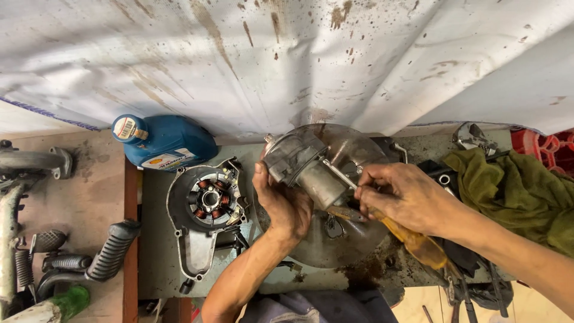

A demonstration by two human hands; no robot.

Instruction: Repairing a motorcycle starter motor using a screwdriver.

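My left hand [281, 200] grips a grey metal motor part [302, 162], a stubby cylinder with a blocky head, and holds it above a round metal basin [353, 143]. My right hand [400, 194] holds a screwdriver with a translucent yellow handle [418, 244]. Its thin shaft [338, 173] points up and left and touches the side of the motor part. Both forearms come in from the bottom of the view.
An engine cover with copper stator coils [206, 203] lies left of the basin. A blue oil bottle [164, 142] lies behind it. Footpegs and metal levers [89, 257] sit at the far left. An olive rag [514, 188] and pliers [475, 137] are at the right. A stained white sheet [287, 54] hangs behind.
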